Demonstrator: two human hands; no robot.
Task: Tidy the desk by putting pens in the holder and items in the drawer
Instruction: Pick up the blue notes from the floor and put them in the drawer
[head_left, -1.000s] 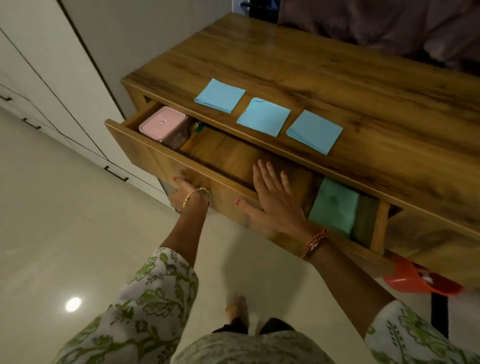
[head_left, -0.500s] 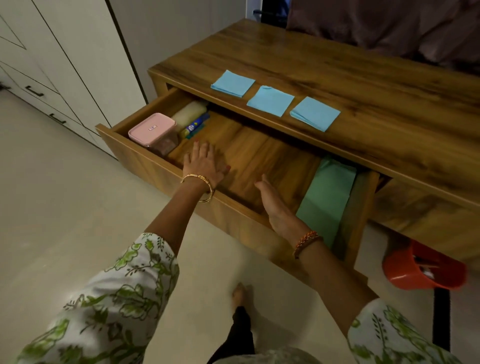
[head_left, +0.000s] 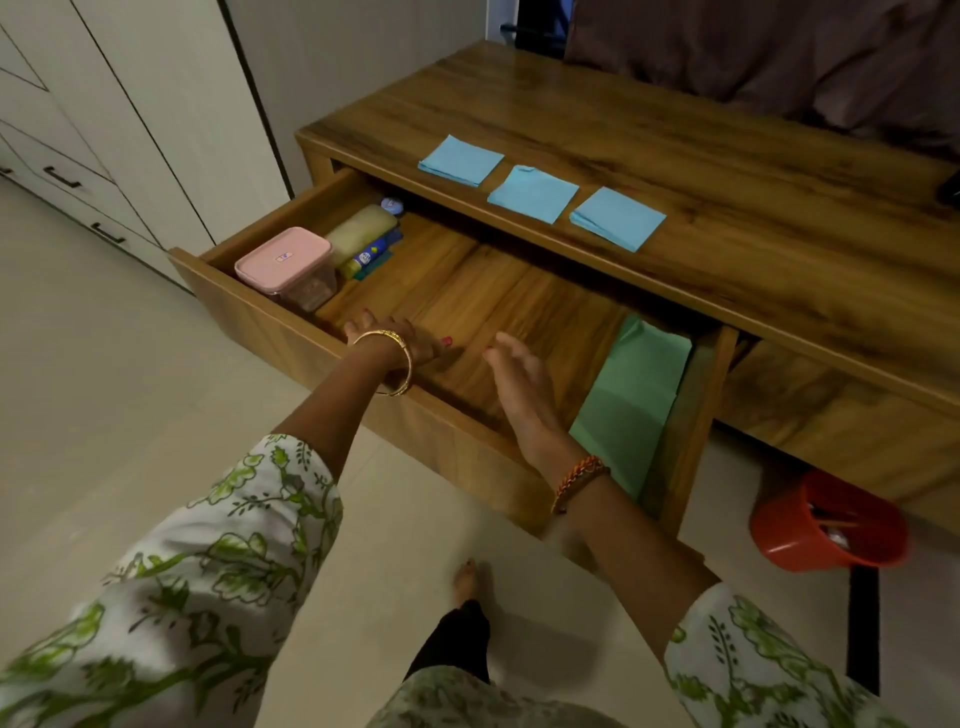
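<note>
the drawer (head_left: 467, 291) is pulled out more now, so we can put things in. our left hand (head_left: 400, 340) and right hand (head_left: 519, 379) are open, holding nothing.

Both hands are reaching into the open drawer (head_left: 467, 306).
Left hand (head_left: 400, 343) and right hand (head_left: 522, 384) are hovering empty over its bare wooden bottom.

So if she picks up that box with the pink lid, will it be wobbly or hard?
The clear plastic box with the pink lid probably stays stiff: its walls look rigid. It sits squat and flat in the wooden drawer, so it likely won't roll or tip. It's probably light; the contents are too blurry to tell.
</note>
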